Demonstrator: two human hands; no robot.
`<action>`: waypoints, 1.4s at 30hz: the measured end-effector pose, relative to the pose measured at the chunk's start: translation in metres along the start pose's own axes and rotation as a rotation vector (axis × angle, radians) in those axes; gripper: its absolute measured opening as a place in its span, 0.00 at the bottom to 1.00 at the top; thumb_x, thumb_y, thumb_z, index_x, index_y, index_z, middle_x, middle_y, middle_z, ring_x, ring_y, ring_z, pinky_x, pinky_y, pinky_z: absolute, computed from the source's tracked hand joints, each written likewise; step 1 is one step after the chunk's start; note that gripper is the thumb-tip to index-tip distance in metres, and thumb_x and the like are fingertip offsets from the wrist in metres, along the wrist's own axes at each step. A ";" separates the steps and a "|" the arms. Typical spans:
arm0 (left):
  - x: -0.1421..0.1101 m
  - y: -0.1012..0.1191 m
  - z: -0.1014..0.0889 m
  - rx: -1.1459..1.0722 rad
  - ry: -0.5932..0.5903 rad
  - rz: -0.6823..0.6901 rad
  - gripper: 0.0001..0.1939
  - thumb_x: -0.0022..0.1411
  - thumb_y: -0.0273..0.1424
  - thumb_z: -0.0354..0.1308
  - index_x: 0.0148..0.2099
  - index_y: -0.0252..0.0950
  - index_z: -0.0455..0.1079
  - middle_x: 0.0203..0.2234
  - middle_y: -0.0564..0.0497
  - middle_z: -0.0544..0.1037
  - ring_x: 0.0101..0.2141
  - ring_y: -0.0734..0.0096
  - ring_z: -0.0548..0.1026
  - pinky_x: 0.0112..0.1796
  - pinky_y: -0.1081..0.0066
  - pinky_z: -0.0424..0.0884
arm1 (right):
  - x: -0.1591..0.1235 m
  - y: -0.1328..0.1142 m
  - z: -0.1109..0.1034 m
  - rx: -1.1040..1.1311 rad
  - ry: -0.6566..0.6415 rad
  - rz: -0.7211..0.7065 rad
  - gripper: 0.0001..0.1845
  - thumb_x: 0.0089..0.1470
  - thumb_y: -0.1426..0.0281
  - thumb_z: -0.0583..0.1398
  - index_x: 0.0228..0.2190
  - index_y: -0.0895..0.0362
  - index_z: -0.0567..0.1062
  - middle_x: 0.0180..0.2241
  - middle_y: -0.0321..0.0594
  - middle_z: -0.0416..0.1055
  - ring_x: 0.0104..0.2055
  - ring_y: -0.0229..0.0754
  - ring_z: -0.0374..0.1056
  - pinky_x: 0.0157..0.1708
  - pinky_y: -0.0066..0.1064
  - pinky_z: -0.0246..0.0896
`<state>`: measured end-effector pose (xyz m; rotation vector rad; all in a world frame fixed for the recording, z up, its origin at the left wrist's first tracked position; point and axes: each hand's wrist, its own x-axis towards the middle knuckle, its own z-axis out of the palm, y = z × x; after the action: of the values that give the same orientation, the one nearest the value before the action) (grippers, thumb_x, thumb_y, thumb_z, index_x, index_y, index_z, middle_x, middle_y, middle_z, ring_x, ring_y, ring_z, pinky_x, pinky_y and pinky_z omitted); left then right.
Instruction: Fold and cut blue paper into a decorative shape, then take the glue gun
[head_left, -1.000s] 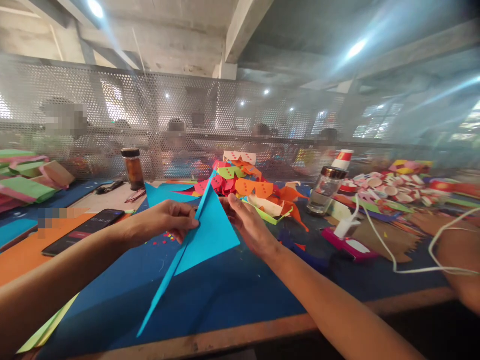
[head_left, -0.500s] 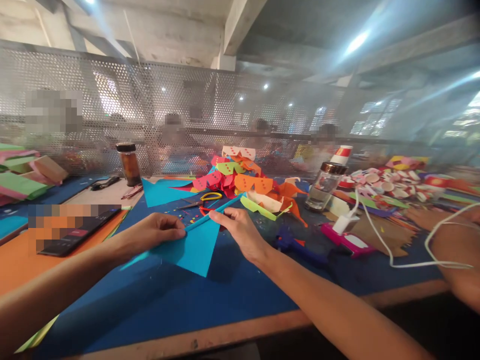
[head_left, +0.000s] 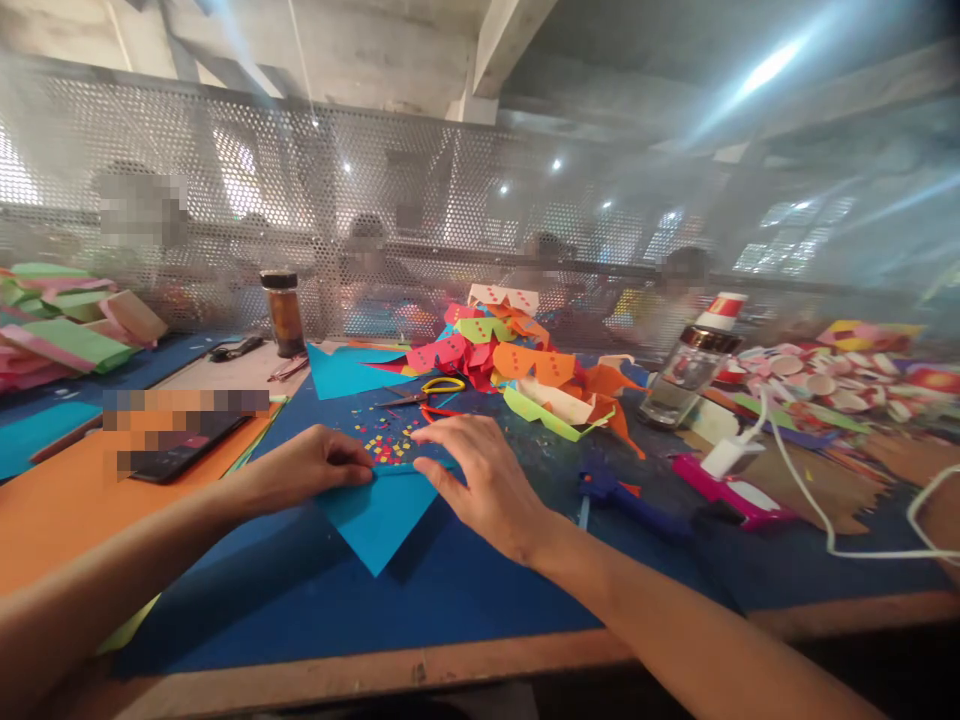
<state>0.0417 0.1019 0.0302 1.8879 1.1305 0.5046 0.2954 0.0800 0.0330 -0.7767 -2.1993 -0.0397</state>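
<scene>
A bright blue sheet of paper [head_left: 379, 525] has its upper edge folded over, and one corner points down toward me. My left hand [head_left: 319, 465] is closed on the left end of that fold, thumb and fingers pinched. At the right end, my right hand [head_left: 487, 485] is open, thumb and forefinger apart; whether the thumb touches the paper I cannot tell. Just beyond the fold lie small red and yellow paper bits [head_left: 390, 442]. Scissors with yellow handles [head_left: 442, 386] rest behind them, next to a pile of coloured paper masks [head_left: 529, 365].
A blue glue gun [head_left: 637, 507] and a pink power strip [head_left: 739, 492] with a white cable are on the right. Behind them stands a glass jar [head_left: 682, 375]. At left, a phone [head_left: 191, 445] lies on orange paper [head_left: 45, 510]. A perforated screen [head_left: 420, 200] closes off the back.
My right hand has let go of the fold and opened. The blue paper has turned, its fold now nearly level. My left hand keeps its pinch; the view has shifted slightly left.
</scene>
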 end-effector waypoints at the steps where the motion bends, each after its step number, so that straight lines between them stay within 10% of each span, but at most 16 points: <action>1: -0.001 0.002 0.003 -0.004 -0.033 0.004 0.14 0.57 0.42 0.61 0.34 0.36 0.77 0.23 0.56 0.74 0.25 0.73 0.66 0.27 0.75 0.59 | -0.001 -0.001 0.003 0.007 -0.052 0.002 0.09 0.63 0.67 0.59 0.44 0.55 0.74 0.44 0.42 0.77 0.48 0.46 0.70 0.52 0.40 0.58; 9: -0.004 0.000 0.014 0.037 -0.034 0.020 0.15 0.56 0.41 0.61 0.40 0.36 0.77 0.26 0.55 0.76 0.29 0.70 0.70 0.31 0.74 0.62 | -0.004 0.008 0.012 0.093 -0.328 0.238 0.06 0.59 0.66 0.64 0.31 0.55 0.77 0.32 0.36 0.76 0.36 0.41 0.71 0.39 0.35 0.61; 14: -0.001 -0.006 0.010 0.064 0.027 0.052 0.14 0.57 0.40 0.59 0.40 0.36 0.76 0.27 0.55 0.75 0.29 0.70 0.70 0.31 0.73 0.62 | -0.006 0.002 0.005 0.023 -0.199 0.037 0.08 0.59 0.74 0.59 0.41 0.55 0.73 0.43 0.43 0.73 0.50 0.46 0.67 0.52 0.42 0.58; 20: 0.003 -0.009 0.003 -0.026 0.005 0.023 0.15 0.56 0.40 0.60 0.40 0.35 0.75 0.27 0.55 0.77 0.29 0.71 0.71 0.31 0.74 0.62 | -0.011 -0.010 -0.001 0.045 -0.396 -0.190 0.25 0.49 0.78 0.59 0.50 0.54 0.69 0.52 0.46 0.68 0.55 0.49 0.62 0.57 0.43 0.56; 25: 0.003 -0.006 0.004 -0.121 -0.046 -0.028 0.17 0.56 0.42 0.61 0.41 0.34 0.74 0.27 0.54 0.78 0.27 0.72 0.71 0.30 0.74 0.62 | -0.010 -0.010 0.000 0.021 -0.388 -0.254 0.12 0.60 0.70 0.59 0.46 0.56 0.72 0.49 0.46 0.71 0.52 0.47 0.64 0.54 0.41 0.56; 42: -0.006 0.004 0.031 0.328 0.208 0.129 0.09 0.55 0.27 0.57 0.38 0.39 0.76 0.30 0.52 0.79 0.31 0.68 0.74 0.33 0.72 0.67 | -0.013 -0.007 0.020 0.084 -0.381 -0.046 0.11 0.62 0.64 0.61 0.30 0.56 0.76 0.30 0.36 0.75 0.34 0.39 0.67 0.37 0.33 0.51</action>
<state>0.0622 0.0819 0.0166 2.2428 1.2941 0.6296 0.2848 0.0728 0.0121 -0.7331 -2.5587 0.1912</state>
